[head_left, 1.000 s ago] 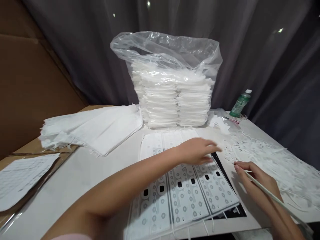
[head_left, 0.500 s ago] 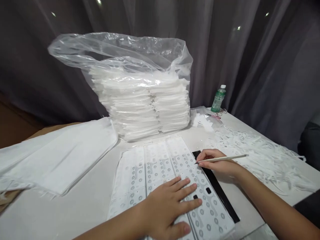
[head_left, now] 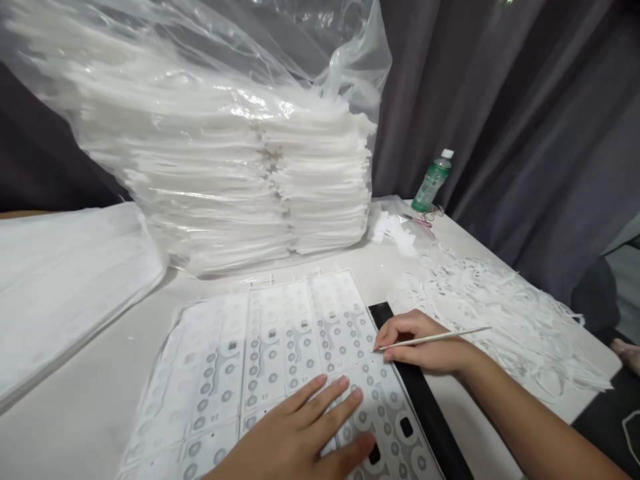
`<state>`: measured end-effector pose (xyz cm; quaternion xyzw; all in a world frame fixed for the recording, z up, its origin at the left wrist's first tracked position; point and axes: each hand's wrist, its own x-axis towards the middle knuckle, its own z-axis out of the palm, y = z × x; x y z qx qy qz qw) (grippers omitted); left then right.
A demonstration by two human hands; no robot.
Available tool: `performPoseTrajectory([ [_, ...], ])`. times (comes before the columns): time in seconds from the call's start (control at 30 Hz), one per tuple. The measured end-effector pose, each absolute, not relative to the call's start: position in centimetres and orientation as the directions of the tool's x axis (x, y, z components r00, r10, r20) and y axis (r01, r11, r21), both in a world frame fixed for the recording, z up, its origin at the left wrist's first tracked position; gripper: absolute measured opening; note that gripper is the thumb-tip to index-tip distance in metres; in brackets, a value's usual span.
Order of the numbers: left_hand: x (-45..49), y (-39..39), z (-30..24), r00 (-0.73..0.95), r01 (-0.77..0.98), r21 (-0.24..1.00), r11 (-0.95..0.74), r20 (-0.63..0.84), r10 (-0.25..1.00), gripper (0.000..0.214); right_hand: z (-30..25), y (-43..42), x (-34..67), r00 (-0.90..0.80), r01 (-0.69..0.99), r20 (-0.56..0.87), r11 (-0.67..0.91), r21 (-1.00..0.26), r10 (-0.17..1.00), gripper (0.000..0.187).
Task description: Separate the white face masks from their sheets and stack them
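Observation:
My left hand (head_left: 310, 433) lies with fingers spread on a white sheet (head_left: 280, 393) marked with grey rings, wavy shapes and a few small black squares. The sheet is divided into panels by straight lines. My right hand (head_left: 420, 340) pinches a thin, pale, pencil-like stick (head_left: 450, 335). Its tip points at the sheet's right side, near a panel line; whether it touches cannot be made out. A black strip (head_left: 425, 400) runs along the sheet's right edge, partly beneath my right hand.
Behind the sheet stands a clear plastic bag (head_left: 350, 67) around tall stacks of white sheets (head_left: 210, 187). More white sheets (head_left: 70, 267) lie at left. A heap of white strips (head_left: 490, 320), scissors (head_left: 417, 220), white scraps (head_left: 395, 230) and a green bottle (head_left: 433, 181) are on the right.
The camera has come closer, so the bag and sheet look larger. My right hand keeps its pinch on the stick, with the tip still by the panel line; my left hand stays flat.

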<state>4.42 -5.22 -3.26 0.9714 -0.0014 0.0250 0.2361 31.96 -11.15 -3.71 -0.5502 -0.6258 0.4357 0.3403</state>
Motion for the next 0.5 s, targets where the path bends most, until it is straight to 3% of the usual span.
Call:
performPoseTrajectory([
  [0.27, 5.3, -4.6, -1.0, 0.993, -0.085, 0.314, -0.946, -0.053, -0.107, 0.052, -3.9, -11.0, 32.3, -0.201, 0.431, -0.062, 0.031, -0.902, 0.978, 0.007],
  [0.5, 4.8, -5.2, -1.3, 0.997, -0.064, 0.279, -0.958, -0.025, -0.074, 0.057, -3.3, -11.1, 32.1, -0.212, 0.526, -0.03, 0.088, -0.846, 0.977, 0.007],
])
